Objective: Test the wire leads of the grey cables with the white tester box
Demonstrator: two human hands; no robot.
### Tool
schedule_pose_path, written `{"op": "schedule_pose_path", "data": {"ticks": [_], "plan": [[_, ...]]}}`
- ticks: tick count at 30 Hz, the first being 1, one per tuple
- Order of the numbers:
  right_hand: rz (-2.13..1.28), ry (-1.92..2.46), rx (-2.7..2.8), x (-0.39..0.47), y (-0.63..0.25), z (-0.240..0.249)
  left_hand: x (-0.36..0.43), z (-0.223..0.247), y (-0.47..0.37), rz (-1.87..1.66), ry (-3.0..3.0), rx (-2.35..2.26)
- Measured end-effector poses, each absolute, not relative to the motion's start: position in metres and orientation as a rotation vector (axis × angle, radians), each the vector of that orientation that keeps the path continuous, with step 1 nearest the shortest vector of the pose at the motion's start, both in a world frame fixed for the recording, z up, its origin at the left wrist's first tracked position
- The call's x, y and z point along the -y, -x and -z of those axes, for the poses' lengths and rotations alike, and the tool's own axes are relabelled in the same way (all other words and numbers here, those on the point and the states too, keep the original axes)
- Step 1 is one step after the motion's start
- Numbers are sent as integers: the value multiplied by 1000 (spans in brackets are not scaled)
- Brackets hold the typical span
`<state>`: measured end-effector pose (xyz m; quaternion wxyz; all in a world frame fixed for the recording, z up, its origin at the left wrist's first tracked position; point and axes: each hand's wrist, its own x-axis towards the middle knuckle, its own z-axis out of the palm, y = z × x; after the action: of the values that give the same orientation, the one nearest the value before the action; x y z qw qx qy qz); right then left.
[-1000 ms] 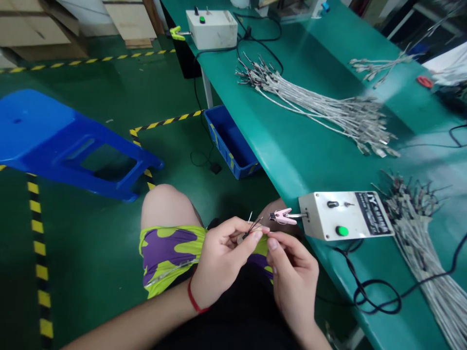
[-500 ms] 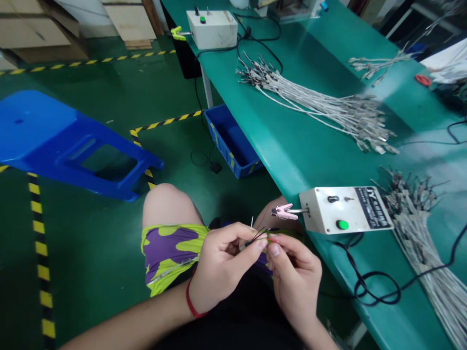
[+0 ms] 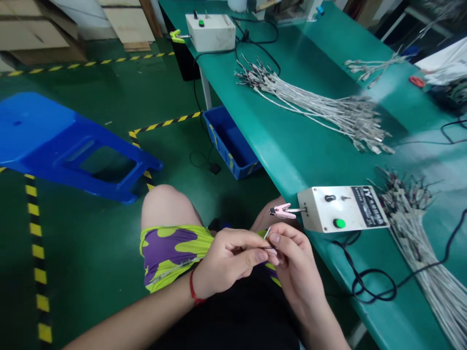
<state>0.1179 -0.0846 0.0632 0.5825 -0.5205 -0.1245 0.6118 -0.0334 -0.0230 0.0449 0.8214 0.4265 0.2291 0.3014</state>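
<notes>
My left hand point(image 3: 229, 257), with a red cord round its wrist, is closed in a pinch on thin dark wires point(image 3: 268, 248) over my lap. The fingertips of my right hand point(image 3: 297, 260) meet them from the right, also pinched. A short thin white piece point(image 3: 267, 232) sticks up by my right thumb and forefinger; whether it is a wire or a tube I cannot tell. My fingers hide most of what they hold. Just beyond my hands, a pink clip point(image 3: 283, 211) juts from a white box point(image 3: 341, 209) with a green button.
Bundles of white cables lie on the green table point(image 3: 251, 116): one farther back point(image 3: 314, 104), another at the right point(image 3: 423, 243). A second white box point(image 3: 211, 34) holds a yellow clip point(image 3: 177, 36). On the floor are a blue crate point(image 3: 233, 146) and a blue stool point(image 3: 69, 141).
My right hand has turned and its fingertips now hold up the thin white piece, which stood behind my left fingers before. The red and green wire ends no longer show.
</notes>
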Motion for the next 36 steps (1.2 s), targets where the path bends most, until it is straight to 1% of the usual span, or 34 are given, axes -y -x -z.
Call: {"op": "schedule_pose_path", "data": {"ticks": [2,3,7,9,12,16,20,24,30,36], "plan": [[-1394,1280,334,84,-119,-61,22,-46,34,-620,-979,-485],[-1321,1339,376,86,-118,-60,22,-46,34,-615,-998,-517],[-749,1525,606,100,-111,-55,24,-46,33,-660,-1015,-667],[-623,1500,731,106,-109,-55,24,-45,32,-687,-1039,-685],[-638,1498,857,110,-110,-56,24,-45,31,-683,-1076,-706],[-667,1516,836,108,-111,-50,26,-43,29,-675,-1000,-727],[-818,1451,671,106,-108,-38,25,-40,27,-712,-823,-750],[-969,1366,467,101,-106,-24,17,-40,23,-753,-844,-878],[-1018,1208,285,83,-114,-1,7,-35,15,-773,-851,-956],[-1102,923,131,67,-114,1,1,-35,4,-713,-839,-984]]}}
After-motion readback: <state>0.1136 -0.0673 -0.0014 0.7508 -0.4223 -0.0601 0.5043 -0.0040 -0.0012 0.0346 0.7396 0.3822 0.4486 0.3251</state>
